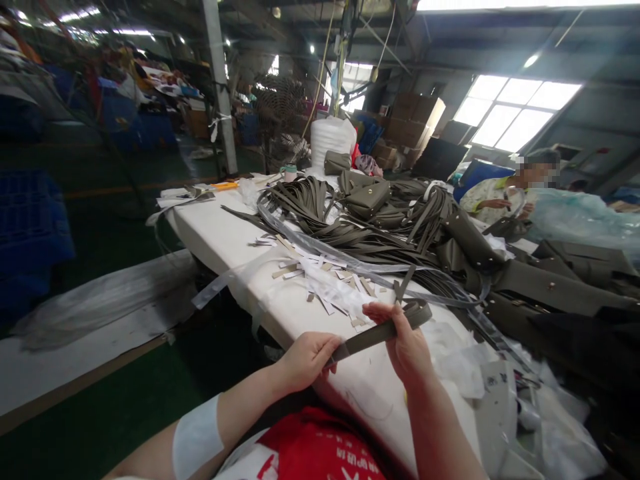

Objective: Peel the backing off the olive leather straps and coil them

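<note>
A folded dark olive strap stretches between my two hands above the near part of the table. My left hand pinches its near end. Around the other end, where the strap bends into a loop, my right hand is closed with the thumb on one side. A short strap tail sticks up beyond the right fingers. Just past my hands lie small grey and white offcut strips. Farther back, a large heap of similar straps spreads across the table.
Olive bags and bag pieces cover the right side of the white table. Clear plastic strips overhang its left edge. A tape dispenser stands near right. Across the table sits a co-worker. A fan stands behind.
</note>
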Demonstrator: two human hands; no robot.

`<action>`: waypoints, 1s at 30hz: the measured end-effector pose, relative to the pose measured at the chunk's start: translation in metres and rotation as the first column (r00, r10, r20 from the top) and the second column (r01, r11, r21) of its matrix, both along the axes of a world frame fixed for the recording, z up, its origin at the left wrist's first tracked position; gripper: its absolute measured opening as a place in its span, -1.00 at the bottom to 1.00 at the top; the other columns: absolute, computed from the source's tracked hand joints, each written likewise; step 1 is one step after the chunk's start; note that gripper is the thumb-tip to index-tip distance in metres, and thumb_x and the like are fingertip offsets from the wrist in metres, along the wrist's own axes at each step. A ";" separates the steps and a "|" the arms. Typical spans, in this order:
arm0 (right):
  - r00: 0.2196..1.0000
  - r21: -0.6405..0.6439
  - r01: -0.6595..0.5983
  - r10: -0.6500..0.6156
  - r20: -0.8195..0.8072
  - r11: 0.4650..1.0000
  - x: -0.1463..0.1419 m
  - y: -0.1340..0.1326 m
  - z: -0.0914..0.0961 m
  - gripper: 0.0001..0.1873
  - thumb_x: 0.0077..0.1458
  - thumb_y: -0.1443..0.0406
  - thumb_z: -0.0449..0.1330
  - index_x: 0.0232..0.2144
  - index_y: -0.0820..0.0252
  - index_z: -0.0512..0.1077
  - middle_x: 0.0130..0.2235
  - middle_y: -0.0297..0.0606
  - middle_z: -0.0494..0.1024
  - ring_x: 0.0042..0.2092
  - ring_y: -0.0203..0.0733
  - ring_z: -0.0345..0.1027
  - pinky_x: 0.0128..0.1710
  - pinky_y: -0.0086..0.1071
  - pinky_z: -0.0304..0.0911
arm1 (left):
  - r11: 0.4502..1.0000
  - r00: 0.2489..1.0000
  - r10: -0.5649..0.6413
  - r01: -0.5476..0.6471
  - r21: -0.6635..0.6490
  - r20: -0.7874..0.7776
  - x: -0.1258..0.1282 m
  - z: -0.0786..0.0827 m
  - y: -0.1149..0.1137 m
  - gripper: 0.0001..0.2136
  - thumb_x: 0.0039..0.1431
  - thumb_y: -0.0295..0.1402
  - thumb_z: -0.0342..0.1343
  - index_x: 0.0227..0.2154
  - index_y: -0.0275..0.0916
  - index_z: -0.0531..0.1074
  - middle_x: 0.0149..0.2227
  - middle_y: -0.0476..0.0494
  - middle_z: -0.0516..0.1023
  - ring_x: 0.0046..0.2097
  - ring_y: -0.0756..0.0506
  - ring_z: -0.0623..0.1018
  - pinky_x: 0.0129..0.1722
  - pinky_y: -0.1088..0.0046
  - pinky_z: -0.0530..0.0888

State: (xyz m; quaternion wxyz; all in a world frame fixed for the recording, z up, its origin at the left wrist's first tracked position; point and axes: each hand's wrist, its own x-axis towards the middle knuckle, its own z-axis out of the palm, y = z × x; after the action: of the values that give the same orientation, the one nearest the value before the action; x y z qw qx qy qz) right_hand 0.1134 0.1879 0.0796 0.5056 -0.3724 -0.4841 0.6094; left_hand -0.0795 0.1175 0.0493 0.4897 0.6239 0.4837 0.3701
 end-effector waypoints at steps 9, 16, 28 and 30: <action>0.951 -0.109 -0.167 0.189 0.244 0.980 -0.039 -0.030 -0.015 -0.32 0.11 -0.21 0.03 -0.14 0.21 0.58 -0.34 -0.17 0.60 -0.53 -0.24 0.35 -0.53 -0.35 0.27 | 0.995 0.995 0.040 -0.048 0.091 0.091 0.021 0.005 0.010 -0.47 0.34 -0.01 -0.22 -0.56 -0.28 0.39 -0.59 -0.06 0.46 -0.57 0.04 0.42 -0.52 0.56 0.32; 0.951 -0.392 -0.073 -0.054 -0.305 0.917 -0.027 -0.005 -0.019 -0.66 -0.09 0.05 0.40 -0.45 0.22 0.53 -0.48 -0.30 0.52 -0.40 -0.25 0.39 -0.24 -0.35 0.32 | 0.997 0.994 0.071 -0.073 -0.020 -0.078 0.011 -0.015 0.008 -0.47 0.35 -0.01 -0.24 -0.63 -0.23 0.27 -0.71 0.04 0.30 -0.63 0.04 0.32 -0.54 0.56 0.26; 0.984 -0.148 -0.172 0.177 0.020 0.974 -0.046 -0.019 -0.021 -0.34 0.07 -0.22 0.07 -0.35 0.26 0.55 -0.60 -0.31 0.47 -0.55 -0.25 0.33 -0.50 -0.39 0.22 | 0.992 0.992 0.121 -0.122 0.029 0.034 0.020 -0.004 0.014 -0.42 0.30 0.08 -0.23 -0.60 -0.27 0.38 -0.66 -0.04 0.41 -0.61 0.00 0.40 -0.52 0.52 0.32; 0.964 -0.165 -0.233 0.250 0.093 0.958 -0.047 -0.024 -0.021 -0.28 0.10 -0.23 0.02 -0.22 0.29 0.56 -0.69 -0.38 0.38 -0.66 -0.29 0.23 -0.62 -0.43 0.11 | 0.990 0.991 0.128 -0.130 0.049 0.046 0.022 -0.003 0.015 -0.41 0.29 0.09 -0.22 -0.61 -0.27 0.37 -0.66 -0.07 0.43 -0.62 0.00 0.41 -0.53 0.52 0.32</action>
State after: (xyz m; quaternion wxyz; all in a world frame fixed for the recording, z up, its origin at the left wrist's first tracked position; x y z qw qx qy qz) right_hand 0.0662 0.1643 0.0582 0.3691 -0.3819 -0.5055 0.6800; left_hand -0.0580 0.1325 0.0462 0.4585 0.5960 0.5027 0.4265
